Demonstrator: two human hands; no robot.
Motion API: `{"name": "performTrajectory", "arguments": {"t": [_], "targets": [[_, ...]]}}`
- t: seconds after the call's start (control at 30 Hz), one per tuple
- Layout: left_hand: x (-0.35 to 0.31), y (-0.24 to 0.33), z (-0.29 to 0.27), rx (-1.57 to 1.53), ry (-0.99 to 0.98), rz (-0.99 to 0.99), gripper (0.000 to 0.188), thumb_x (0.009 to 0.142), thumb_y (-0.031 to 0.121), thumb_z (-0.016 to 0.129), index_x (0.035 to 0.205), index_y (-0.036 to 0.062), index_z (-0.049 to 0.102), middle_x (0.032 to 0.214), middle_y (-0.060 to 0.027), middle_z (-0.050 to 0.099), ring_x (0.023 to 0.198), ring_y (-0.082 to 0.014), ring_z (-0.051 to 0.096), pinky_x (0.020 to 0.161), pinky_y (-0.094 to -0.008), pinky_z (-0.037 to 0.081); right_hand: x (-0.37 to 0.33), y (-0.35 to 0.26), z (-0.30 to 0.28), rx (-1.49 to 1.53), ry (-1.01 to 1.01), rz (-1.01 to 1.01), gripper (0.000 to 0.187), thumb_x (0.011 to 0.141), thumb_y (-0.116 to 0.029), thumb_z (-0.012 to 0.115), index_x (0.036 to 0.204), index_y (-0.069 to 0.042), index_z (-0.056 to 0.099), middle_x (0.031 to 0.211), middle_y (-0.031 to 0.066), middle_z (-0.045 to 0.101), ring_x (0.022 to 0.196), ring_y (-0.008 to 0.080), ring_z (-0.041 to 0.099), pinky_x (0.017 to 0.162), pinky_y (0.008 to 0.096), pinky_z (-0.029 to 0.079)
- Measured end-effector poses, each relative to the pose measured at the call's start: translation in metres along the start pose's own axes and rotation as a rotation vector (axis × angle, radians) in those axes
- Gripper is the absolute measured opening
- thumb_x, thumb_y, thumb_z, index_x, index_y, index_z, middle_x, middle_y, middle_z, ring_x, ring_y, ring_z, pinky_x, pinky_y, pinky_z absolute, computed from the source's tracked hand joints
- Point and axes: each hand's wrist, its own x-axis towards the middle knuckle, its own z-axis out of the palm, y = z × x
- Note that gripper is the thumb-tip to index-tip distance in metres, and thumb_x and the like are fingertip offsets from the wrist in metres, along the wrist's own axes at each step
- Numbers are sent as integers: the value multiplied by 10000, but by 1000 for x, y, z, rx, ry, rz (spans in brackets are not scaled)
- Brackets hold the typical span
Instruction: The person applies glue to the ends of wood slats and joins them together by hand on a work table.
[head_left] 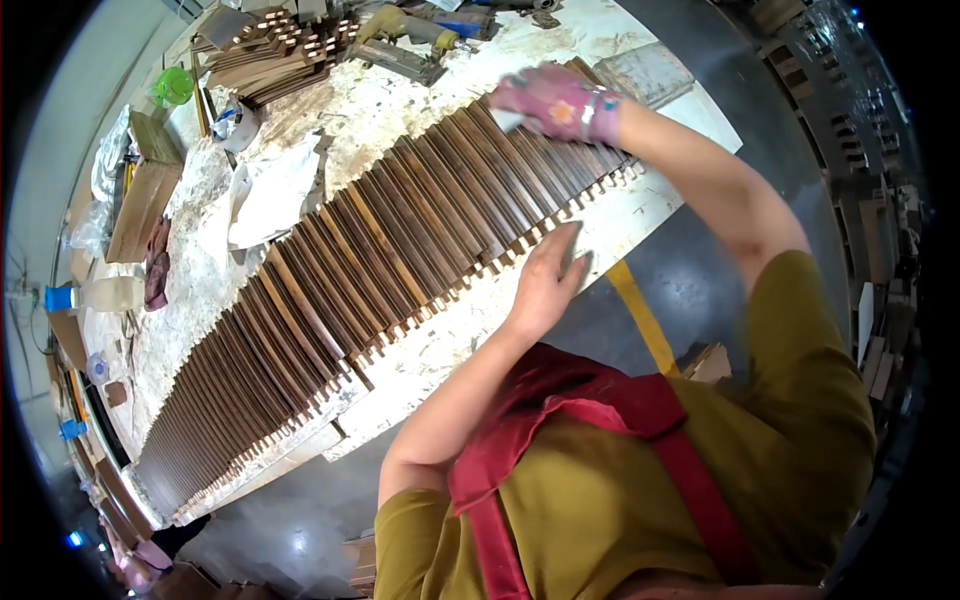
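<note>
Dark brown wooden strips (400, 225) lie side by side in a long row on the white worktable (420, 360), each with a pale narrow tenon-like end toward me. My right hand (555, 103), in a pink flowered glove, is over the far right part of the row, its fingers closed on a small pale piece whose kind is unclear; the hand is slightly blurred. Bare, with thumb and fingers apart, my left hand (545, 285) rests near the table's front edge, close to the strip ends. Nothing shows in it.
Stacked wooden pieces (275, 60) and power tools (410, 40) occupy the table's far side. Left of the row are white sheets (270, 200), a wooden box (145, 190), a clear bottle (110, 294) and a green container (172, 87). A grey slab (645, 75) lies at the right corner.
</note>
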Motion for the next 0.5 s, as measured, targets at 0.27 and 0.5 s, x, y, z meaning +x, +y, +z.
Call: {"name": "performTrajectory", "arguments": {"t": [0.27, 0.5], "targets": [[1, 2, 1, -85, 9, -52, 487, 908, 192, 590, 1348, 21, 469, 1284, -201, 545, 985, -322, 610, 889, -381, 480, -18, 2, -32, 67, 32, 9, 451, 787, -121, 645, 1224, -161, 540, 1114, 93, 584, 980, 320, 606, 815, 457, 487], [-3, -5, 2, -146, 52, -67, 493, 908, 207, 598, 1342, 9, 472, 1211, -187, 571, 880, -277, 603, 828, -364, 488, -41, -4, -15, 12, -68, -218, 354, 788, -133, 697, 1125, -141, 593, 1053, 99, 604, 949, 266, 630, 775, 407, 528]]}}
